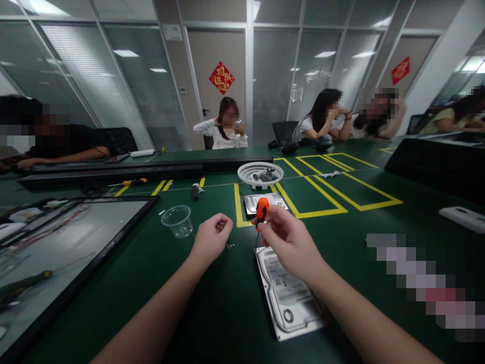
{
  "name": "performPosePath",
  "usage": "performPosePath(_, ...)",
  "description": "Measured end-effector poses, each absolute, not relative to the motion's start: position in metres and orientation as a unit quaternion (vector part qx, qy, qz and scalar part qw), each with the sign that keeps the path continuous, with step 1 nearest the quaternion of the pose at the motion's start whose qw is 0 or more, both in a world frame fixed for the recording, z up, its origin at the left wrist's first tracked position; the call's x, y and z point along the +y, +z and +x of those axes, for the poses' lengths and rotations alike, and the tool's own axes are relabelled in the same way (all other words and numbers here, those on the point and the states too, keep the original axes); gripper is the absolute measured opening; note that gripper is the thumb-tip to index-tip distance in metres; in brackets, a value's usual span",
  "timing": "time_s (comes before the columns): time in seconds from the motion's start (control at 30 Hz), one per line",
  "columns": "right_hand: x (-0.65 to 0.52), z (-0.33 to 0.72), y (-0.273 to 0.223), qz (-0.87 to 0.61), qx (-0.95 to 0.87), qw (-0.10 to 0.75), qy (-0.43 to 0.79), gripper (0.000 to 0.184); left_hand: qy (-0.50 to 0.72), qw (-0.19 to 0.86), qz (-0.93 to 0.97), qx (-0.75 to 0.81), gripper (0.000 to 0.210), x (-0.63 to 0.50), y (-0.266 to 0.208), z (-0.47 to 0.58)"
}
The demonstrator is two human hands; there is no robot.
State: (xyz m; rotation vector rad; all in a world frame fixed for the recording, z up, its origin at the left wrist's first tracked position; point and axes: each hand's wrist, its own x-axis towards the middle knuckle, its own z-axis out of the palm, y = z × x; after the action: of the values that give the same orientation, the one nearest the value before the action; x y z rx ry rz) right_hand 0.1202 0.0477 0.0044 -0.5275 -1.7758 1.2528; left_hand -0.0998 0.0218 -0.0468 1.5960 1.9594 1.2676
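My right hand [290,235] grips an orange and black screwdriver [262,208] by its handle, upright. Its thin shaft runs down to the upper left corner of a silver hard drive [286,288], which lies flat on the green table; my hand and forearm cover part of the drive. To the left, my left hand [212,237] is closed with curled fingers, and whatever it may hold is hidden. Beside it several tiny screws [231,246] lie on the table. A clear plastic cup [177,222] stands left of that hand.
Beyond my right hand lies a second hard drive [252,203], with a white basket [260,174] of dark parts behind it. A black-framed panel [109,227] fills the left side. Yellow tape [322,212] marks the table [227,313]. Several people sit around it.
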Motion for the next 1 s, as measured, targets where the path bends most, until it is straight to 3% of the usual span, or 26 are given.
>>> performPosePath(0.33,0.0461,0.1194,0.009,-0.228,-0.695,0.448,0.514,0.025,0.454,0.158,0.552,0.681,0.023,0.022,-0.046,-0.0993)
performPosePath(0.67,0.0468,0.1205,0.006,-0.248,-0.712,0.437,0.49,0.016,0.448,0.158,0.552,0.686,0.024,0.022,-0.0448,-0.0989)
performPosePath(1.0,0.0456,0.1195,0.0087,-0.211,-0.705,0.441,0.514,0.018,0.449,0.161,0.552,0.683,0.023,0.0218,-0.0452,-0.0988)
